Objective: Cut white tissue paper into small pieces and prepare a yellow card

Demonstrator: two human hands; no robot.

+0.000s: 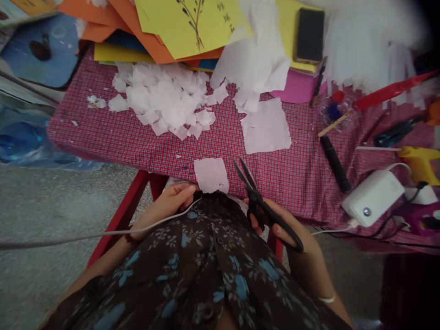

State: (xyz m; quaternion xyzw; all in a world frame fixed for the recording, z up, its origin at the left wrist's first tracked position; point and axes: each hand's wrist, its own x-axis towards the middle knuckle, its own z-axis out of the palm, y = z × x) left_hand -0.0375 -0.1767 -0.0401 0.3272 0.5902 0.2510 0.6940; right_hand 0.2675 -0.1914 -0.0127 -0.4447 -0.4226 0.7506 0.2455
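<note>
At the near edge of the red checked tablecloth [137, 142], the left hand [172, 201] pinched a small white paper square [211, 175] that stood against the edge. The right hand [285, 229] was closed around black scissors [264, 206], blades parted, just right of the square. Bare cloth lay beyond them, and a pile of white paper scraps [165, 98] sat farther back. Grey speckled floor [51, 206] lay open at left.

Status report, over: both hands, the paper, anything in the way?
Left hand pinches paper square by its lower edge. Right hand holds black scissors, blades open, beside the paper. White cable lies across left wrist.
</note>
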